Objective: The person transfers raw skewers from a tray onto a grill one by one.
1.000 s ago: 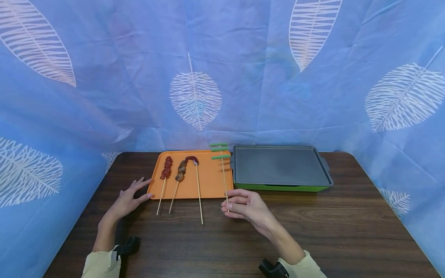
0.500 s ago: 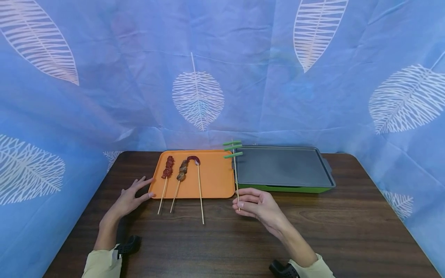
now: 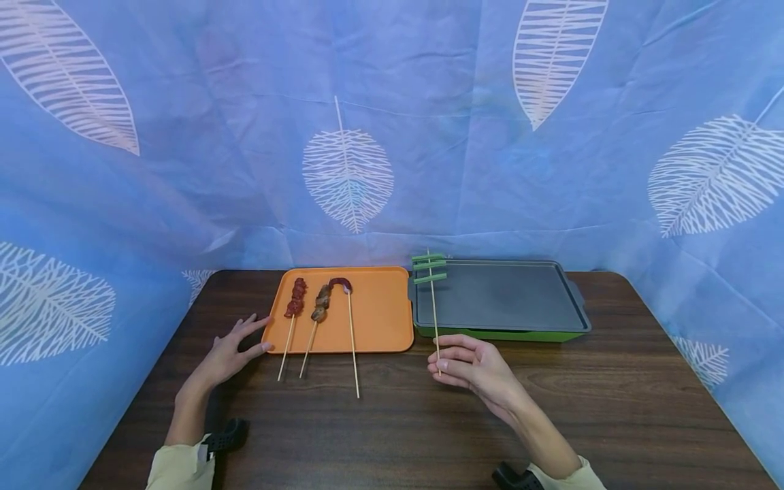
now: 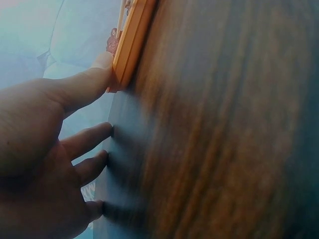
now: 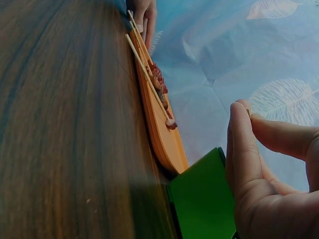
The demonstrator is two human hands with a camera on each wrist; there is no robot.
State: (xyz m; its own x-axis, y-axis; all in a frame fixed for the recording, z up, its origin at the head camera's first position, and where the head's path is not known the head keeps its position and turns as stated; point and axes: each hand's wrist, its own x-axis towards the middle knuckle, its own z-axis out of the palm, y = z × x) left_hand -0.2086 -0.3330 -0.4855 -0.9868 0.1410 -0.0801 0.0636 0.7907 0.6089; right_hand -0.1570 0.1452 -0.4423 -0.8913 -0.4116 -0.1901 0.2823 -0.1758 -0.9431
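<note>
My right hand [image 3: 468, 364] pinches the lower end of a wooden skewer [image 3: 433, 306] with three green pieces [image 3: 429, 267] near its top, held over the left end of a grey griddle pan with a green base [image 3: 499, 296]. My left hand [image 3: 229, 350] lies flat on the dark wooden table, its fingertips [image 4: 102, 62] touching the front left corner of the orange tray [image 3: 380, 313]. On the tray lie three meat skewers [image 3: 318, 303], their sticks reaching out over the front edge. In the right wrist view my right hand [image 5: 264, 164] shows curled beside the green base [image 5: 202, 199].
Blue leaf-print cloth [image 3: 392, 122] hangs behind the table and down both sides. The wooden table [image 3: 612, 408] stretches in front of the tray and the pan.
My right hand has carried the green skewer to the right, from over the tray's right edge to over the pan's left end. My left hand has stayed in place.
</note>
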